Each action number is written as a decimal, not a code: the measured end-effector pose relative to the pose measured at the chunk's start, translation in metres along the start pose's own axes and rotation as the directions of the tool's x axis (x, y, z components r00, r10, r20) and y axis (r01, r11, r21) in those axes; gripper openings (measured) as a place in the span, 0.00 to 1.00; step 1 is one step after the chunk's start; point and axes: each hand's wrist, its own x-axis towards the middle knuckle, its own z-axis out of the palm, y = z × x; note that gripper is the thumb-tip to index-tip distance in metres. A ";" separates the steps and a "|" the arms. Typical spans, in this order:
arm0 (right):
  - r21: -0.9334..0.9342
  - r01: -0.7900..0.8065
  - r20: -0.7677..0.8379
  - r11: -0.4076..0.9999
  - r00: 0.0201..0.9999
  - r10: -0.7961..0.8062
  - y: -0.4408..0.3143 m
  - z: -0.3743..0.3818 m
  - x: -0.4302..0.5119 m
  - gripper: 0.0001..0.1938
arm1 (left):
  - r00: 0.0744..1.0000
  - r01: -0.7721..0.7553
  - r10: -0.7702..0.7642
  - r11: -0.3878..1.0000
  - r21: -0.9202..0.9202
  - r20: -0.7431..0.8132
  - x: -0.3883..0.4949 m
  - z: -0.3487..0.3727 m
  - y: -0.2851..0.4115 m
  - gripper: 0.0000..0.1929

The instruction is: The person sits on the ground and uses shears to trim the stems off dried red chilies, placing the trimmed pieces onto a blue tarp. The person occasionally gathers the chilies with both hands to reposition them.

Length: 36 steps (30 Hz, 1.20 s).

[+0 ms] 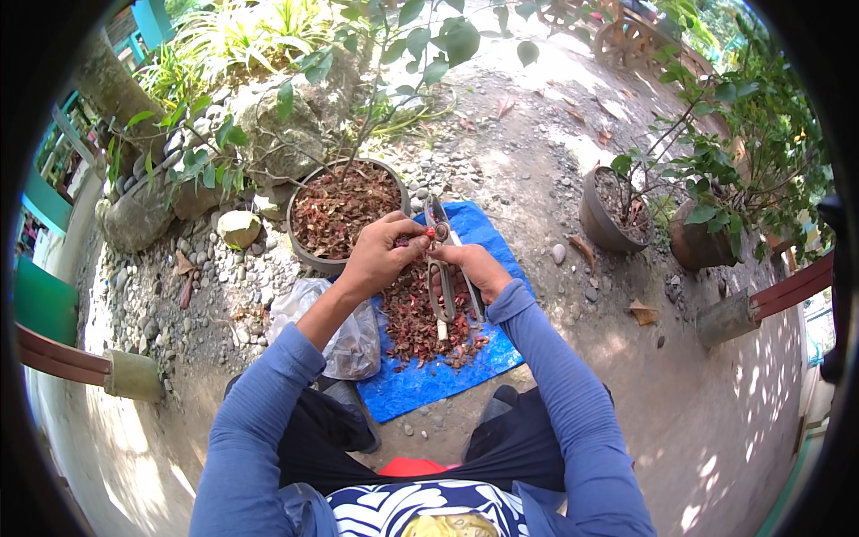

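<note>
My left hand (386, 248) pinches a small red piece (430, 233) of what looks like plant material, close to the blades of a pair of metal scissors (441, 231). My right hand (473, 265) grips these scissors, their blades pointing away from me and a long loop handle hanging below the fingers. Under both hands lies a heap of reddish-brown chopped plant bits (419, 322), spread on a blue plastic sheet (429, 396). A clear plastic bag (352, 342) sits on the sheet's left edge, below my left forearm; its contents are hard to make out.
Just beyond my left hand stands a round pot (405, 194) holding a leafy plant and similar reddish bits. Stones (282, 134) and pebbles lie to the left, with a pale green husk (239, 229). Two potted plants stand right, one in a tilted-looking pot (594, 211).
</note>
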 end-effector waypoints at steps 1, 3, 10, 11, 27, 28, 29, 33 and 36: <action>-0.065 0.057 -0.023 0.996 0.998 -0.059 0.001 -0.002 0.002 0.15 | 0.999 0.021 -0.021 1.000 -0.002 -0.028 0.001 0.002 0.000 0.12; -0.181 0.158 -0.024 0.971 0.986 -0.165 0.005 -0.005 0.005 0.14 | 0.994 0.065 -0.065 0.998 -0.005 -0.089 0.002 0.003 0.000 0.12; -0.552 0.307 -0.032 0.775 0.921 -0.388 0.012 0.004 0.012 0.24 | 0.971 0.119 -0.117 0.993 0.000 -0.209 0.004 -0.001 -0.013 0.11; -0.553 0.301 -0.039 0.777 0.922 -0.385 0.014 0.003 0.013 0.24 | 0.978 0.097 -0.090 0.995 0.032 -0.191 0.005 0.000 -0.015 0.10; -0.795 0.118 -0.222 0.595 0.857 -0.466 0.006 0.011 -0.004 0.23 | 0.994 0.034 -0.013 0.980 0.194 -0.109 0.000 -0.001 -0.009 0.09; -0.810 0.103 -0.229 0.578 0.851 -0.473 0.006 0.011 -0.004 0.23 | 0.990 0.101 -0.094 0.993 0.060 -0.106 -0.001 -0.001 -0.012 0.09; -0.831 0.117 -0.219 0.543 0.830 -0.514 0.006 0.012 -0.003 0.23 | 0.980 0.167 -0.174 0.983 -0.075 -0.093 -0.002 0.001 -0.018 0.09; -0.836 0.267 -0.136 0.480 0.745 -0.652 0.017 0.005 0.008 0.21 | 0.892 0.433 -0.435 0.749 -0.501 0.121 0.001 0.004 -0.023 0.09; -0.820 0.277 -0.118 0.501 0.774 -0.622 0.023 -0.002 0.010 0.21 | 0.990 0.143 -0.143 0.989 -0.021 -0.013 -0.001 0.004 -0.016 0.09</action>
